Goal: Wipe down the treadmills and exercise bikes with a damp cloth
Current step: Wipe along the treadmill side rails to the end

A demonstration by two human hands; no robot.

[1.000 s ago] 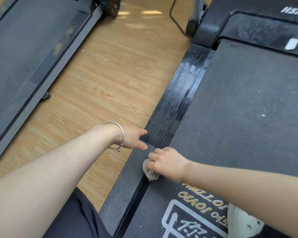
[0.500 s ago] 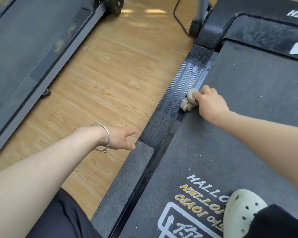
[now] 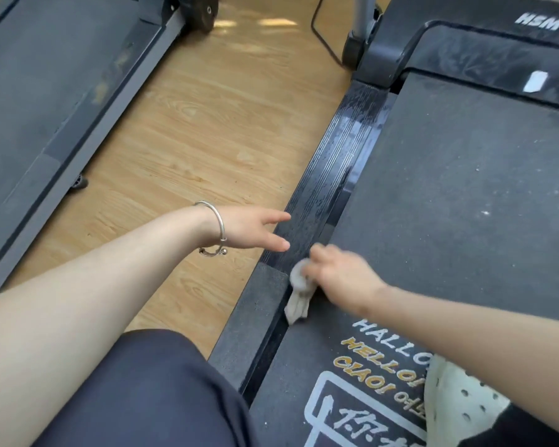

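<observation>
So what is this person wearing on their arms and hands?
No sleeves and no gloves show. The wrist of the left hand carries a thin silver bangle with small round beads hanging from it. The right hand shows no rings or bands, though it is somewhat blurred.

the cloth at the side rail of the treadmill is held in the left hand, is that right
No. The head view shows the right hand gripping the cloth at the side rail of the treadmill; the left hand, bracelet on its wrist, holds nothing, fingers straight.
</observation>
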